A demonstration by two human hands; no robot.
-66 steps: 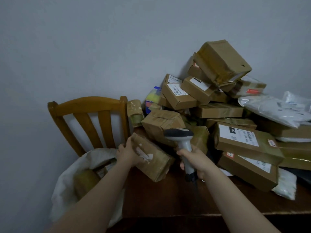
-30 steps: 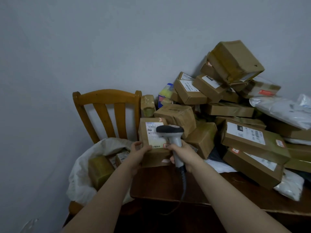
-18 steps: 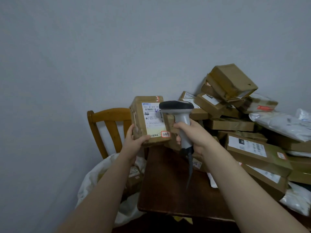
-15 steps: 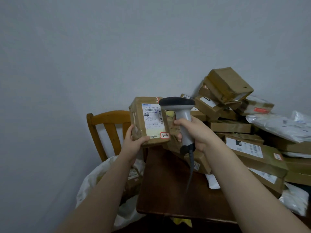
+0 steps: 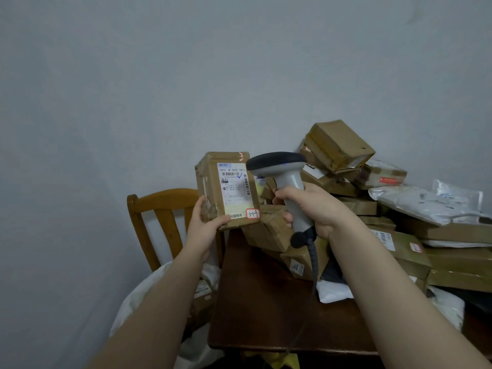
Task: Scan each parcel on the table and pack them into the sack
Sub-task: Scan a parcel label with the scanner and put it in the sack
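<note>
Above the table [image 5: 261, 310]: parcel [image 5: 227, 189], label outward, gripped upright in left hand [image 5: 206, 226]; scanner [image 5: 286, 182], fingers of right hand [image 5: 316, 209] curled round grip.

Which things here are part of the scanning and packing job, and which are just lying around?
Job: parcel in the left hand, scanner in the right hand, parcel pile, table, sack.
Lying about: wooden chair, yellow item below table.
</note>
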